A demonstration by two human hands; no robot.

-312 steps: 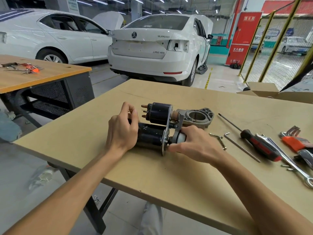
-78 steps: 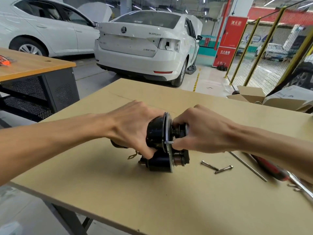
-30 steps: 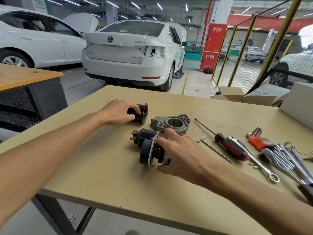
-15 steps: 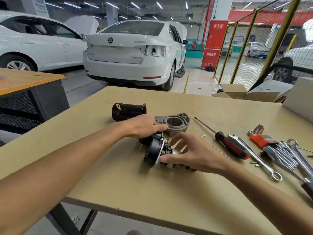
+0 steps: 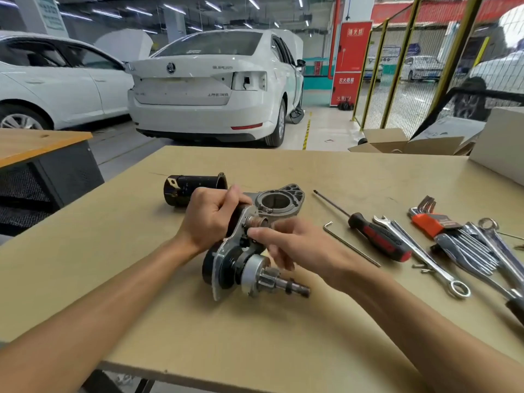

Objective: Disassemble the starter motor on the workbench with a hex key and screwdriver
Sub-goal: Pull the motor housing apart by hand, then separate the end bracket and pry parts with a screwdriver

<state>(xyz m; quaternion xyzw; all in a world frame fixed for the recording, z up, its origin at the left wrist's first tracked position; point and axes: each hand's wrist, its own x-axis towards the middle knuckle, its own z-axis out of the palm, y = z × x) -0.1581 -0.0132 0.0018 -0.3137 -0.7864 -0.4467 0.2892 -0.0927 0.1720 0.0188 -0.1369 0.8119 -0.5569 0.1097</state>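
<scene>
The starter motor lies in parts on the workbench (image 5: 175, 321). My left hand (image 5: 211, 218) grips the black solenoid end of the remaining assembly (image 5: 235, 265), whose metal plate and pinion shaft (image 5: 286, 285) point toward me and to the right. My right hand (image 5: 289, 245) has its fingertips on the plunger and lever area beside the plate. The black motor housing (image 5: 192, 188) lies apart at the back left. The grey nose casting (image 5: 279, 204) sits just behind my hands. A hex key (image 5: 351, 243) and a red-black screwdriver (image 5: 377, 236) lie to the right.
Spanners (image 5: 419, 255) and a folding hex key set (image 5: 433, 222) are spread along the right side. Open cardboard boxes (image 5: 397, 143) stand at the far right edge. A second wooden bench (image 5: 34, 143) is to the left, and white cars are parked beyond.
The assembly has been tilted up and turned so its pinion shaft shows. My left hand has closed round the solenoid end, and my right hand has moved up to the plunger area.
</scene>
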